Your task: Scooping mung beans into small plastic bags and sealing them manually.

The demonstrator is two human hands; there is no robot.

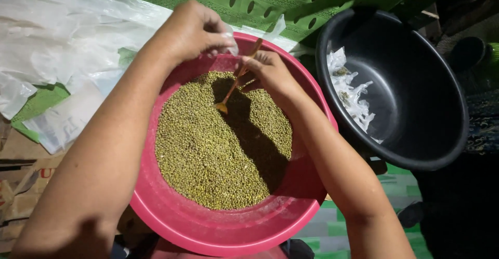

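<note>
My left hand [189, 30] pinches a small clear plastic bag [230, 43] over the far rim of the pink basin [218, 228]. My right hand [267, 72] grips a golden spoon [234, 85], its tip in the green mung beans [208, 150]. A black basin [416, 93] with filled packets [351, 95] sits just right.

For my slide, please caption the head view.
Right hand spoons beans from a pink basin; left hand holds a bag.

2 hands [192, 30] [267, 72] with spoon [236, 80] over green beans [223, 139] in pink basin [218, 228]
</note>
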